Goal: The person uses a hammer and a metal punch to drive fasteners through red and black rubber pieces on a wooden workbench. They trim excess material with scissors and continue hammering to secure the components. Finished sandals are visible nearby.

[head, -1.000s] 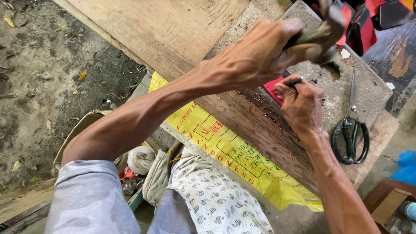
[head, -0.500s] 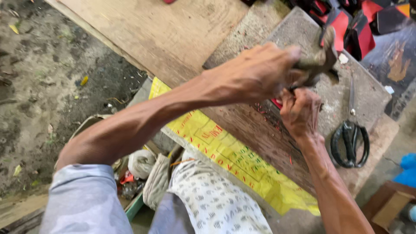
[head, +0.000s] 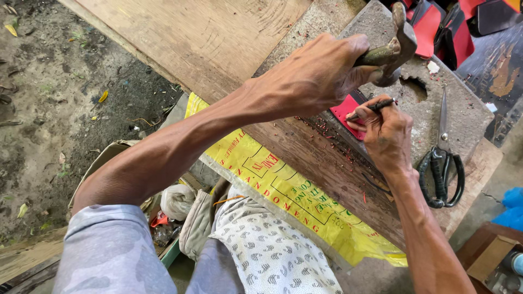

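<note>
Place: at the nine o'clock side of the view, bare dirt ground (head: 49,109) is lying beside a wooden plank (head: 180,38) and a yellow printed sack (head: 283,190).
Left hand: the left hand (head: 310,76), reaching across toward one o'clock, is clenching a dull metal hammer (head: 395,46) by its handle, its head hanging just above the work.
Right hand: the right hand (head: 384,133), near three o'clock, is pinching a thin dark punch (head: 373,108) between fingers and thumb, tip resting on the red piece.
Work piece: a small red leather piece (head: 348,111) is lying flat on a grey stone block (head: 463,111) on the table, mostly hidden by both hands; red scraps are scattered beside it.
Look: the piece is showing a bright, smooth face with a straight cut edge.
Risk: the hammer head is hanging close to the fingers gripping the punch, so a blow landing off-centre could strike them; a tilted punch could skid and mar the leather.
Far right: black-handled scissors (head: 442,163) are resting at four o'clock of the block, blades closed.
</note>
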